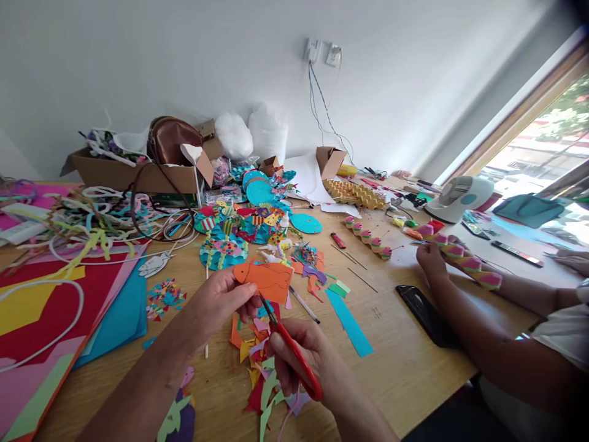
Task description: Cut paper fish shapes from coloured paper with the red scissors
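Note:
A piece of orange paper with a fish outline drawn on it is pinched in my left hand, thumb on top. My right hand grips red-handled scissors, whose dark blades reach up to the paper's lower edge. How far the blades are apart is hard to see. Beneath both hands lies a heap of coloured paper scraps. A pen rests just right of the orange paper. Behind it are decorated paper fish and blue paper discs.
At the right, another person's hand holds a painted egg-carton strip. A black phone lies near that arm. Coloured paper sheets are stacked at left, below tangled pipe cleaners. A cardboard box and white fan stand farther back.

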A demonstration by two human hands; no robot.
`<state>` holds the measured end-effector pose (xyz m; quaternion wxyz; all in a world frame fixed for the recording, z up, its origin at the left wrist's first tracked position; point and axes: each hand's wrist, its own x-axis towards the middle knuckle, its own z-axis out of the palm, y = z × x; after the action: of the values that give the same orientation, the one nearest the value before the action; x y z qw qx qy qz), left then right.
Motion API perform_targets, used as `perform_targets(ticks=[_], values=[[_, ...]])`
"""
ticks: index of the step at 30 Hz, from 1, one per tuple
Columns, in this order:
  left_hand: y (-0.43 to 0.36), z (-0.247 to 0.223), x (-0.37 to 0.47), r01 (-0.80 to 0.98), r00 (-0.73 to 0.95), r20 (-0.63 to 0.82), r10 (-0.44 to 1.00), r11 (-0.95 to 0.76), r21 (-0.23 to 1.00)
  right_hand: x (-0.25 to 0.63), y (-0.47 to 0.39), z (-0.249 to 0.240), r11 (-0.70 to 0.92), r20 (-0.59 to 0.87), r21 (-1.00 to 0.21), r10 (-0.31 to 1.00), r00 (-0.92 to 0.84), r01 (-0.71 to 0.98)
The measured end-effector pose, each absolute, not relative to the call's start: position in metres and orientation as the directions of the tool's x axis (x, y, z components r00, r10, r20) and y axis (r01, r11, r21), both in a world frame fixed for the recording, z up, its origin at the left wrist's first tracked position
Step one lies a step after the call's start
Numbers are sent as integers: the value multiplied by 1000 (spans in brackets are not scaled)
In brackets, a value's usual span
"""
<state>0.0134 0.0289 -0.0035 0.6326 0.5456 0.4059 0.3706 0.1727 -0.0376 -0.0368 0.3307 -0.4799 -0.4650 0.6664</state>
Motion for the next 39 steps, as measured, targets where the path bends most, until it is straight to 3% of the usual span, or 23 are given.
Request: perform_targets(ticks=[39], values=[[27,-8,18,-18,366,-159,917,178,984,174,-38,-39,-320,-299,-947,896,-330,-10]])
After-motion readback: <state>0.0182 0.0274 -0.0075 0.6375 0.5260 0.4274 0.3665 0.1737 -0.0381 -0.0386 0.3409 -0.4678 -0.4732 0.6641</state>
